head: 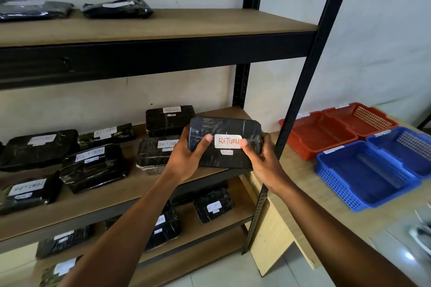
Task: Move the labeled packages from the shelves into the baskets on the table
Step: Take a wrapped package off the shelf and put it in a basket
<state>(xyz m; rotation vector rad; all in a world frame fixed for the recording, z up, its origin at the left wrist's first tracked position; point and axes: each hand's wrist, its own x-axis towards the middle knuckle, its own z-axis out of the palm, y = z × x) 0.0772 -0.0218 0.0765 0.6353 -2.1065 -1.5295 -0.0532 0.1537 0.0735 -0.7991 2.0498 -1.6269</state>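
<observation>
Head view: both hands hold one black package [225, 130] up in front of the middle shelf [140, 184], its "RETURN" label [228, 141] facing the camera. The left hand [189, 156] grips its left edge, thumb on the front; the right hand [261, 161] grips the right edge, thumb at the label. More wrapped packages lie on the shelves. Two red baskets [300, 144] and two blue baskets [338, 175] sit on the worktop [303, 184] at right.

A pale wooden board [272, 237] is seen standing tilted on the tiled floor [224, 275]. A shiny, blurred object [419, 233] is seen at lower right. Behind, a whitish wall [384, 30] is seen.
</observation>
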